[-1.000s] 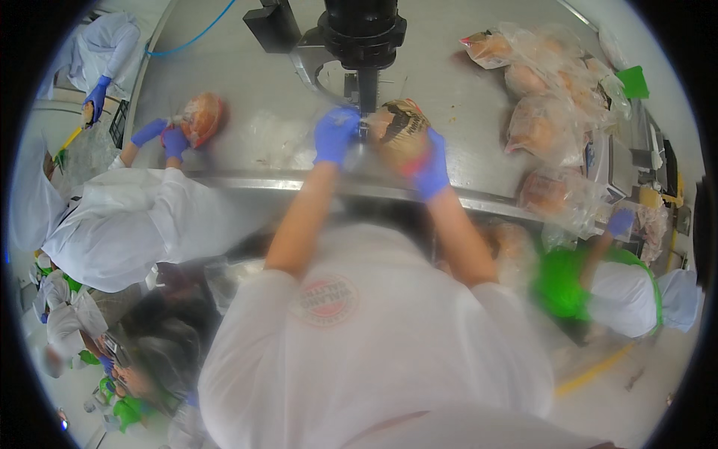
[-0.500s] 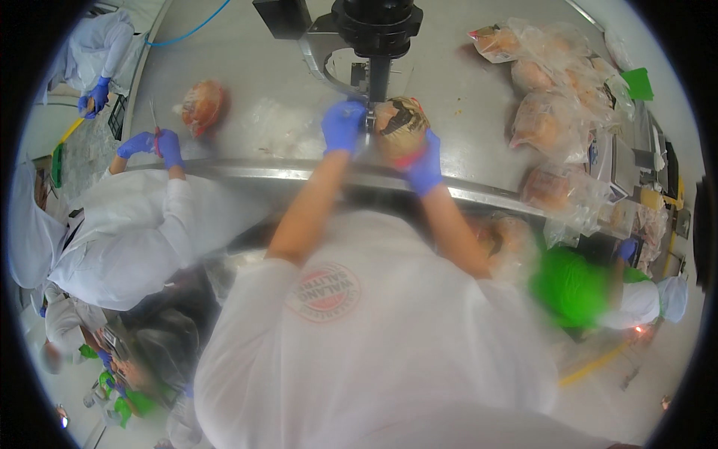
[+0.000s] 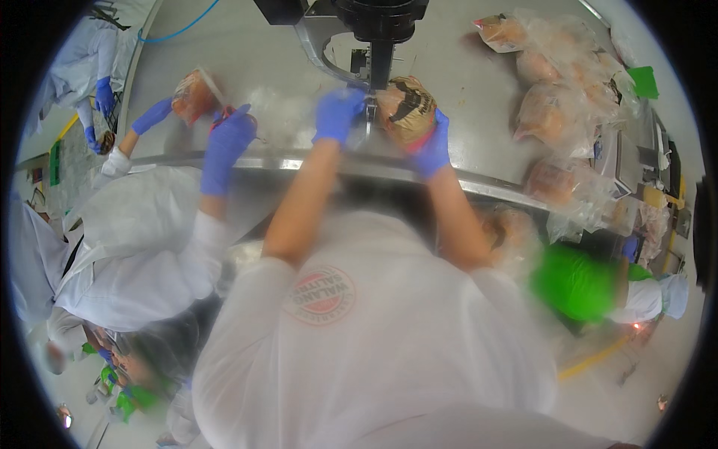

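A round ham-like piece (image 3: 407,111) in printed gold-and-black plastic rests against the upright of a black clipping machine (image 3: 380,63). My right hand (image 3: 432,146), in a blue glove, is closed round its right and near side. On the other side of the upright, my blue-gloved left hand (image 3: 338,116) is closed with its fingers bent beside the metal jaw (image 3: 370,111). Whatever it grips is hidden by the fingers and blur. Clear plastic scraps (image 3: 284,123) lie on the steel table left of it.
To my left, a co-worker in white has one gloved hand (image 3: 233,135) on red-handled scissors and the other by an orange bagged piece (image 3: 194,96). Several bagged pieces (image 3: 550,112) pile up at right. The steel table's edge (image 3: 479,196) runs before me. A green-clad person stands right.
The co-worker's scissors hand has moved right and the other hand has reached the orange bagged piece, now lifted or tilted. My left hand has shifted slightly left; my right still holds the wrapped piece.
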The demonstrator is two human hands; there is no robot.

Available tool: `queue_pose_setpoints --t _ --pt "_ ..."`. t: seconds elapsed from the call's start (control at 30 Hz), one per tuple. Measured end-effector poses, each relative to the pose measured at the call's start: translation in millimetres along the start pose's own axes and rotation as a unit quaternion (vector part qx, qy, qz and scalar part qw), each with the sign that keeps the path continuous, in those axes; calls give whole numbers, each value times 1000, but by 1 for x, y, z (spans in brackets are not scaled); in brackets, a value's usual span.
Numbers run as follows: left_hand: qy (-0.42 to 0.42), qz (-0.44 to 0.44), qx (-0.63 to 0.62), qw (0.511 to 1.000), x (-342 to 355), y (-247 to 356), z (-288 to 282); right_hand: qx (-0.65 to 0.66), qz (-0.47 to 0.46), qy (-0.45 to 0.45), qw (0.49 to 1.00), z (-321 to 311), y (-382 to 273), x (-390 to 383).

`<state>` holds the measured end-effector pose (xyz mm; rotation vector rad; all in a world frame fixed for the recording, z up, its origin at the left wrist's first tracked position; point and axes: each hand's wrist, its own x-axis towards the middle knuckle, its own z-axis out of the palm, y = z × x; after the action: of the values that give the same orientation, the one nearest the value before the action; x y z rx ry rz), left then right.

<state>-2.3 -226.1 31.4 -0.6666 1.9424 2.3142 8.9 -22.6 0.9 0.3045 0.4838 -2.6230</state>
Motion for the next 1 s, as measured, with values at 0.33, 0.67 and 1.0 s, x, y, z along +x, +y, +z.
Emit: queue_pose_setpoints --t 0.33,0.67,1.0 --pt "-65 25 148 986 -5 16 0 -234 -31 -54 970 10 -20 7" --pt "-233 245 365 867 -53 55 -14 -460 -120 -30 879 32 -43 -37" --pt "-76 -52 -485 869 -96 170 -68 -264 -380 330 823 24 -150 -71"
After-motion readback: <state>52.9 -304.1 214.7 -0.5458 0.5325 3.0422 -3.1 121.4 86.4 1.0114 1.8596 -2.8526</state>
